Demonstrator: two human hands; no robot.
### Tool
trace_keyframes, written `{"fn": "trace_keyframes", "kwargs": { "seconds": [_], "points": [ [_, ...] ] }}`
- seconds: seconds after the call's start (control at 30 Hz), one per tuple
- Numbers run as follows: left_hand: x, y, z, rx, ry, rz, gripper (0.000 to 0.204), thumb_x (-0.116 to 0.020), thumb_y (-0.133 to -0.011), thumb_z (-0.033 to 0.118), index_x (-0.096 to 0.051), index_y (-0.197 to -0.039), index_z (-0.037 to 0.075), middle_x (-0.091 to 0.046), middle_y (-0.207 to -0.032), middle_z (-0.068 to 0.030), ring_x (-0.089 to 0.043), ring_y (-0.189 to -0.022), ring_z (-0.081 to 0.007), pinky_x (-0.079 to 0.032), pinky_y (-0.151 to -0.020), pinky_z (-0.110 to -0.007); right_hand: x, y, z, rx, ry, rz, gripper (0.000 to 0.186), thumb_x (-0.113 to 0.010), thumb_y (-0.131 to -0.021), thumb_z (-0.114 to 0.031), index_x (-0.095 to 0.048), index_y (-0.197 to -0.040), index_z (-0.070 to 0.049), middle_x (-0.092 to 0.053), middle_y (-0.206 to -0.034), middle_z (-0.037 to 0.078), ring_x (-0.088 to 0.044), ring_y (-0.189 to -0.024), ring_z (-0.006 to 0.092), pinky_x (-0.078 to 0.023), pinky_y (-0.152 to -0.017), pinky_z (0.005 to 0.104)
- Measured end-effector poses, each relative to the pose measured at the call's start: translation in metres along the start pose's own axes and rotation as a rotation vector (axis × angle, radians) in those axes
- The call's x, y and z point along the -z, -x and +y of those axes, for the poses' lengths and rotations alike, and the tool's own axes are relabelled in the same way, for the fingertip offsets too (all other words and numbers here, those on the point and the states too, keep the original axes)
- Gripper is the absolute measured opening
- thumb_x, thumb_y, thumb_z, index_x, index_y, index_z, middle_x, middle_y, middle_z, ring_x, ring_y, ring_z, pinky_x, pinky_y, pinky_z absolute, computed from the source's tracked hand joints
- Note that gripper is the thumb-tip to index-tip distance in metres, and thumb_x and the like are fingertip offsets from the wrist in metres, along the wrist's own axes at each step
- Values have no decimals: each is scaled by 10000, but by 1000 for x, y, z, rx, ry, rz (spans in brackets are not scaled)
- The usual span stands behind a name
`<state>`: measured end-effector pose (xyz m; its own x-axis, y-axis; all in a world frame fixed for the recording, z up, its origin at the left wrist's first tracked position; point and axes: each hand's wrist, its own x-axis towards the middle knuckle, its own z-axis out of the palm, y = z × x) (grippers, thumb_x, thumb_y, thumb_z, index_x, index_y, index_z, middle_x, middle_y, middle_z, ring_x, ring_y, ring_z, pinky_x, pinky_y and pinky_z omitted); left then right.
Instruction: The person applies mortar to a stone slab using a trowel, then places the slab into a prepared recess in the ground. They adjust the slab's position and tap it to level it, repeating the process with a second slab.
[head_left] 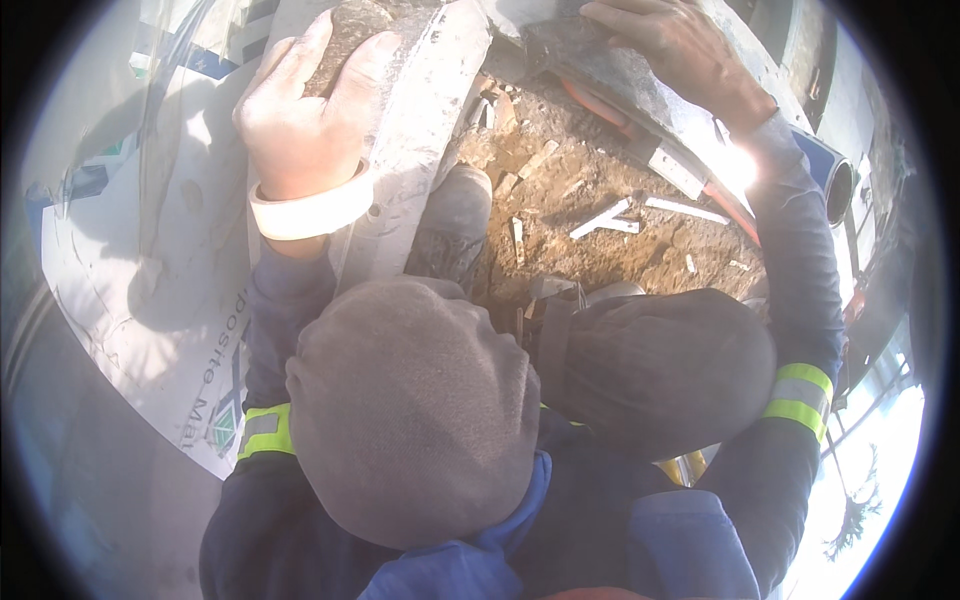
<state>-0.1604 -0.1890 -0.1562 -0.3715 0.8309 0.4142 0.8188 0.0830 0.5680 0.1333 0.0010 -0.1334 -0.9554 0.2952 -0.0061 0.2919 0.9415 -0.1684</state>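
Note:
My left hand (305,130), with a pale band at the wrist, grips a rough dark piece (355,30) lying on a long, dusty pale board (420,120), fingers curled and thumb to the right. My right hand (675,55) reaches to the upper right, its bent fingers on a dark, dusty slab (565,40); their undersides are hidden. Below, my bent knees in grey-brown cloth (410,410) fill the middle, and a dusty boot (455,220) shows beside the pale board.
Dirt ground (560,180) with scattered pale offcuts and chips lies between the arms. A printed white sheet (130,320) covers the left side. An orange-red strip (730,210) runs diagonally at right, near a blue tube with an open end (820,160).

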Motion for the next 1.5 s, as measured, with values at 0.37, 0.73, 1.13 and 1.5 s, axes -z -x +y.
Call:
{"fn": "trace_keyframes", "kwargs": {
  "seconds": [0.37, 0.73, 1.13, 1.5],
  "points": [
    [0, -4, 20, -93, 46, 12, 411, -903, -774, 187, -756, -1052, -78, -708, -813, -130, -684, -748, -226, -542, -697, -332, -2, 32, 12, -101, -16, -15, 370, -673, -801, -40, -727, -1157, -127, -693, -1140, 19, -617, -1076, 259, -434, -961, 427],
    [7, -4, 28, 14, 75, -61, 373, -875, -829, 183, -766, -1085, -65, -784, -1006, -164, -746, -928, -214, -562, -862, -314, -4, 62, 15, -195, -6, -9, 334, -696, -837, -132, -722, -1170, -141, -693, -1124, 31, -615, -1092, 271, -436, -964, 430],
    [4, -4, 33, -35, 109, -41, 340, -874, -806, 94, -750, -1082, -62, -741, -877, -100, -690, -809, -186, -536, -748, -298, 6, 65, -6, -250, -226, 30, 297, -704, -863, -147, -723, -1156, -104, -671, -1091, 93, -614, -1101, 276, -468, -951, 439],
    [6, -2, 37, 31, 54, -58, 329, -870, -819, 91, -756, -1085, -65, -763, -935, -110, -716, -849, -176, -556, -774, -298, -12, 100, 2, -312, -75, -66, 328, -643, -875, -127, -690, -1199, -111, -640, -1123, 69, -611, -1085, 313, -463, -953, 458]
  ]
}}
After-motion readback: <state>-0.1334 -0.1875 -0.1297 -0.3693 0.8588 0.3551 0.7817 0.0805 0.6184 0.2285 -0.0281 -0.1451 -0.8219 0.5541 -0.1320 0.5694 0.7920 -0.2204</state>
